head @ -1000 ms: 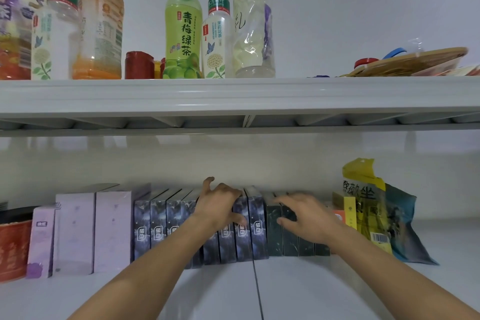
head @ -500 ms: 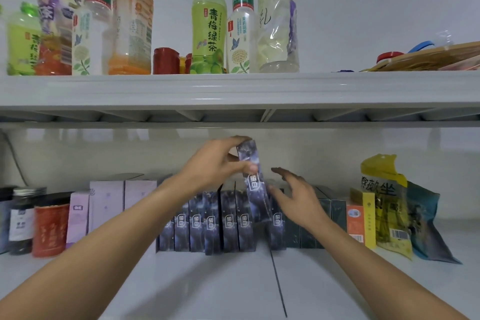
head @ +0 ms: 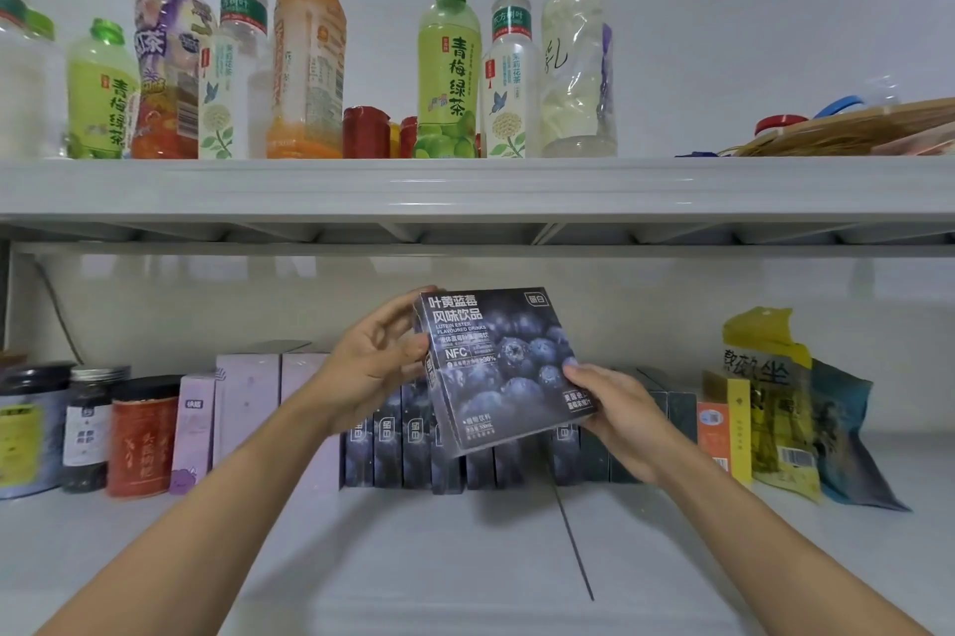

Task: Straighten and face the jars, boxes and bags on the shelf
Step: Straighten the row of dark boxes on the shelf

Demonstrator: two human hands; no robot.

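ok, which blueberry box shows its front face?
The blueberry box held in both hands, tilted above the row; the shelved ones show only spines.

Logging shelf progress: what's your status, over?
Both hands, left and right, hold dark blueberry-print cardboard box, front facing camera, off the shelf. Nothing blocking.

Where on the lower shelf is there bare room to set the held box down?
The lower shelf is bare along its whole front, ahead of the row of boxes, and right of the bags. The back row is packed from jars to bags.
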